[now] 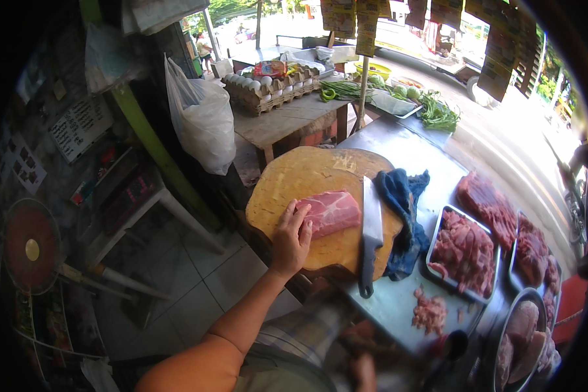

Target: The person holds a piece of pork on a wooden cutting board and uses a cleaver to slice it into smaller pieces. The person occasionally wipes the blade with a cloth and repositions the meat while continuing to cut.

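Observation:
A slab of raw meat (333,213) lies on a thick round wooden chopping board (274,179). My left hand (291,240) rests on the slab's left end, fingers stretched out and lying against it rather than wrapped round it. To the right of the meat, a knife (372,215) with a wide blade and dark handle lies across the board, its handle toward me. Beside it a crumpled blue cloth (402,202) drapes over the board's edge. My right hand (364,374) is low at the bottom edge, dim and blurred below the tabletop; its fingers are not clear.
Right of the board, a metal tray (431,266) of cut meat, a bigger raw piece (487,202) and small scraps (429,311) lie on the metal table. A metal bowl (508,313) holds more meat. Egg trays (274,98), vegetables (438,111) and a hanging plastic bag (206,124) are farther off.

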Demonstrator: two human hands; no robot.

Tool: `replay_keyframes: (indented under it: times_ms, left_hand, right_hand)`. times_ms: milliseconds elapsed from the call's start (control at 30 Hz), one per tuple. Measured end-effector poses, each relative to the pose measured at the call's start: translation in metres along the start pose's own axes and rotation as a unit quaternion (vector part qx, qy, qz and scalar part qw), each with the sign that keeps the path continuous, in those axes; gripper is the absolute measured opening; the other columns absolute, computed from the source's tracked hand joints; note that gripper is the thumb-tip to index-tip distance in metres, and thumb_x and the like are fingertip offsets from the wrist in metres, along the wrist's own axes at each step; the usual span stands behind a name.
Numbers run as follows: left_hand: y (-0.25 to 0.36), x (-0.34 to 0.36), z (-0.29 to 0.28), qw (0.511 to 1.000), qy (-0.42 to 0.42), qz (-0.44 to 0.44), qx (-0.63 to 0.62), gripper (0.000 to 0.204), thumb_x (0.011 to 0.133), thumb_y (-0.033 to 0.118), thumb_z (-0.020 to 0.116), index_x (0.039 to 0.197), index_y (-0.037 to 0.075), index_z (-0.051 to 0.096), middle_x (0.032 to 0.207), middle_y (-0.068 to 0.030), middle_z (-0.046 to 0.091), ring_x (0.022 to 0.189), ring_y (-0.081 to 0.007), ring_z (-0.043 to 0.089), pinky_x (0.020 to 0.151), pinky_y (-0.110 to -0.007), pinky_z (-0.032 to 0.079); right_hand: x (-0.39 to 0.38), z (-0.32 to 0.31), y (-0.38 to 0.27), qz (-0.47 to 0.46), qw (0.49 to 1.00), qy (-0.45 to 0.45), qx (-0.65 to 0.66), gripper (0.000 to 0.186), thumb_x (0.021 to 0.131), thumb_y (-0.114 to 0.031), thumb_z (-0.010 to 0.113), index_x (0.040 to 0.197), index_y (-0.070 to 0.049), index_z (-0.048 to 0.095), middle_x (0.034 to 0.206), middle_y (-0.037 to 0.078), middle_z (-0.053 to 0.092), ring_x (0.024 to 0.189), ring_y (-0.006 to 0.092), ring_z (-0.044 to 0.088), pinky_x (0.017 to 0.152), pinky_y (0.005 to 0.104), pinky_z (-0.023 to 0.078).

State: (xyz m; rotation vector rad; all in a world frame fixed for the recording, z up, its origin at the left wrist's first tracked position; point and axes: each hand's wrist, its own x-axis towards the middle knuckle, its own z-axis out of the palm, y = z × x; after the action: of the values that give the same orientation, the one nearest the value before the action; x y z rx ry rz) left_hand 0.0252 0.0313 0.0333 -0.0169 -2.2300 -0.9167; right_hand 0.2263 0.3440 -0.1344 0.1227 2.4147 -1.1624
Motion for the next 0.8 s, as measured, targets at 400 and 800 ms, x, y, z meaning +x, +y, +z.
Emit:
replay_keyframes:
  times_ms: [400,800]
  left_hand:
    - [-0.013,0.003,0.006,0.999,-0.03,0.018,0.033,0.036,0.097,0.006,0.05,0.131,0.0,0.06,0.143,-0.0274,0.05,0.131,-0.0438,0.049,0.11,-0.047,0.038]
    - [-0.019,0.0,0.005,0.999,-0.043,0.019,0.01,0.037,0.097,0.003,0.049,0.133,0.0,0.059,0.146,-0.0277,0.047,0.134,-0.0426,0.047,0.11,-0.046,0.037]
  right_hand:
    - [0.018,0.024,0.029,0.031,0.999,-0.009,0.006,0.04,0.082,-0.025,0.071,0.114,0.0,0.071,0.108,0.025,0.07,0.101,0.0382,0.067,0.089,0.0422,0.051]
    - [0.01,0.017,0.015,0.009,1.0,0.006,0.002,0.04,0.079,-0.022,0.072,0.109,0.004,0.071,0.11,0.028,0.068,0.103,0.0408,0.066,0.09,0.0429,0.051]
